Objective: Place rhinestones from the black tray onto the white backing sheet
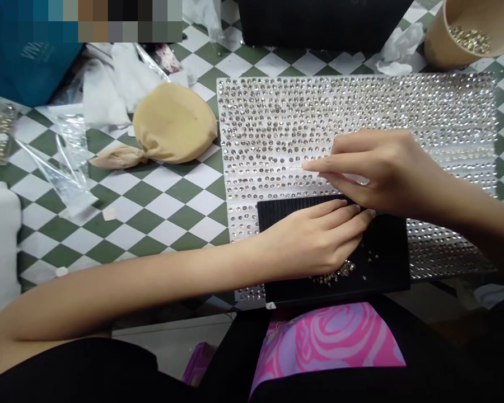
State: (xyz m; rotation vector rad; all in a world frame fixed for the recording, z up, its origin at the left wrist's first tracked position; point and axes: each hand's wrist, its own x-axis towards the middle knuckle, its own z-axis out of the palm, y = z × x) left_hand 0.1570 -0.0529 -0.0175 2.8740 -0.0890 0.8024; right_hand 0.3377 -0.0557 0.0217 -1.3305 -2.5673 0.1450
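My right hand (373,168) is closed in a pinch around a thin pale stick (294,168). Its tip points left, just over a white sheet (224,134) set with rows of shiny rhinestones. Below it, my left hand (323,235) lies palm down on a black tray (386,252), fingers stretched out over its ridged part. Whether anything is under the palm is hidden. Beside that hand, a small heap of loose rhinestones (340,272) lies on the tray, with a few scattered to the right. The tray rests over the sheet's lower part.
A tan tied pouch (174,123) sits left of the sheet. At the top right stands a brown paper cup (439,42) holding small stones. A black box (319,25) is behind the sheet. Plastic bags (73,151) and a teal bag (21,61) lie on the checkered tablecloth (168,207).
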